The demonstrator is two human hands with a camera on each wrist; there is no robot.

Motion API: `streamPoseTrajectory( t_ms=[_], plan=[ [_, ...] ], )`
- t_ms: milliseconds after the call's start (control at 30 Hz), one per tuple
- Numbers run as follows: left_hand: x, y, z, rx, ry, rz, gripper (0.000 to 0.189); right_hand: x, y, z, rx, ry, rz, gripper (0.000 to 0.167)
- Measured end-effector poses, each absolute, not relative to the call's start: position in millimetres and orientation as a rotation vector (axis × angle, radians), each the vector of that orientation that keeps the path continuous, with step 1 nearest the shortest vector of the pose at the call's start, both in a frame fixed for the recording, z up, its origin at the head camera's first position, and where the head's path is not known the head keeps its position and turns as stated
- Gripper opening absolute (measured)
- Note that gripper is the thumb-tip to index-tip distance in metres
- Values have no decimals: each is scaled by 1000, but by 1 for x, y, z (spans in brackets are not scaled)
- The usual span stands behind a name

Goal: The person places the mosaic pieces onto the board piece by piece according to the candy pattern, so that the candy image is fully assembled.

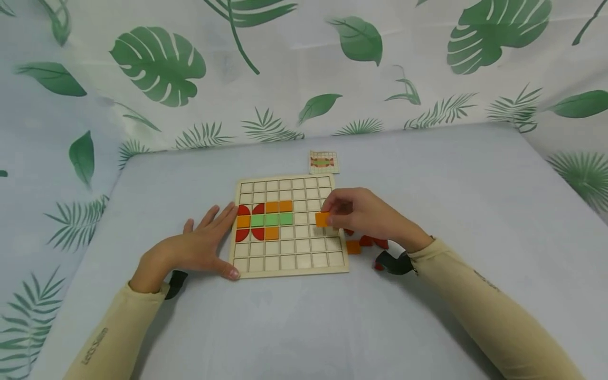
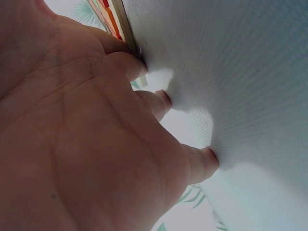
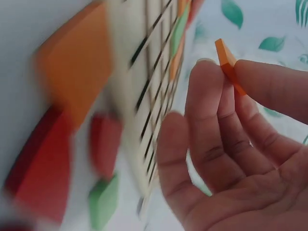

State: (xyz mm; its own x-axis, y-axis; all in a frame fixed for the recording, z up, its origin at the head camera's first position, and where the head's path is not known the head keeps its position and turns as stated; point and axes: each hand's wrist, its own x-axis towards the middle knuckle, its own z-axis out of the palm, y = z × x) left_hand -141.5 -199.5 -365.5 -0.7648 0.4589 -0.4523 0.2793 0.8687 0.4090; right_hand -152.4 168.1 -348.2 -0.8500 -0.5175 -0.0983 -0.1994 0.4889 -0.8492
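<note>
A wooden grid board (image 1: 304, 260) lies on the table. My left hand (image 1: 190, 252) rests with fingers spread at the board's left edge, thumb at its near left corner. Over the right part of the board, my right hand (image 1: 368, 215) pinches an orange square tile (image 1: 322, 219) between thumb and fingers; the right wrist view shows this tile (image 3: 231, 67) edge-on, raised above the grid. On the board's left side sit red rounded tiles (image 1: 243, 235), several orange squares (image 1: 272, 233) and a row of green squares (image 1: 272, 219).
Loose tiles lie right of the board: an orange square (image 1: 353, 247), red pieces (image 1: 381, 243) and a green one (image 3: 103, 202). A small pattern card (image 1: 324, 162) is at the board's far edge. Behind the table hangs a leaf-printed cloth (image 1: 285, 58).
</note>
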Motion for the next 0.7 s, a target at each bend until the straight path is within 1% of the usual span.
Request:
streamPoseTrajectory(
  t_ms=[333, 700],
  plan=[
    [-144, -198, -370, 514, 2477, 431, 146, -162, 130, -350, -624, 2378, -1279, 8],
    [-144, -197, -367, 499, 2484, 411, 147, -171, 104, -355, -709, 2367, -1161, 3]
  ],
)
